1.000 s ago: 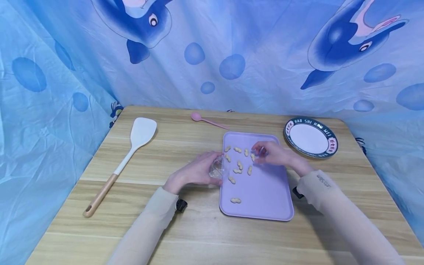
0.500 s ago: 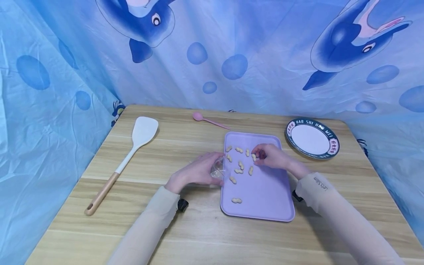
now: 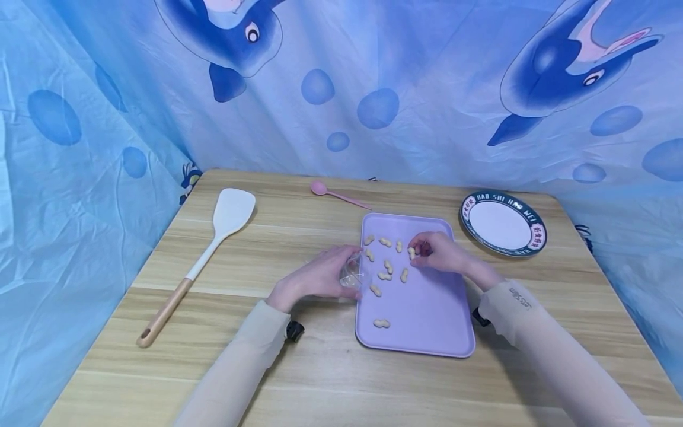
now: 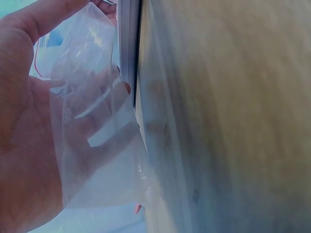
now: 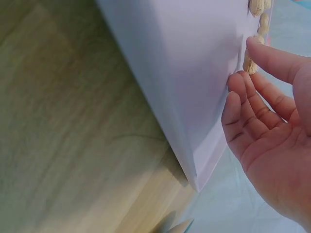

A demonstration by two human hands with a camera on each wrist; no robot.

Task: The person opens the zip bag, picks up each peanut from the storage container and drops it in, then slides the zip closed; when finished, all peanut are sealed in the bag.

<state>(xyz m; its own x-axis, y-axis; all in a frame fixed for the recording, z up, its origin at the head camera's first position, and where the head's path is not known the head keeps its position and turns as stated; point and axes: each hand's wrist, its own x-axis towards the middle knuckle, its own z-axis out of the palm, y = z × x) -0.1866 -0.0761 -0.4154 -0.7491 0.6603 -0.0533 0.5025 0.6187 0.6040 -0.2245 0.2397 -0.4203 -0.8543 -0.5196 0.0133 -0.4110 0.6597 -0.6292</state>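
The person's left hand (image 3: 331, 273), near the middle of the frame, curves its thumb and fingers round a clear plastic item (image 3: 350, 271) at the left edge of a lilac tray (image 3: 421, 314); whether this is a bag or a cup cannot be told. In the left wrist view the fingers are spread behind the plastic. The right hand (image 3: 436, 251), over the tray's upper right, is nearly closed, with a peanut (image 3: 412, 253) pinched between thumb and fingertips. The other 9 peanuts (image 3: 404, 275) lie on the tray, 8 grouped in its upper left and middle and 1 apart at its lower left.

In the upper right of the frame a plate (image 3: 498, 224) has a dark green rim lettered "HAO SHI HAO WEI" in white, with pale panels of Chinese characters too small to read surely. The right sleeve (image 3: 517, 305) carries print that seems to read "LetsSlim", its last letters unclear.

A white spatula (image 3: 201, 259) with a wood-toned handle slants down the left of the wood-grain table (image 3: 320, 385). A pink spoon (image 3: 318, 188) lies at top centre, its handle end near the tray. Behind hangs a blue cloth (image 3: 437, 107) printed with 2 dolphins and round bubbles.
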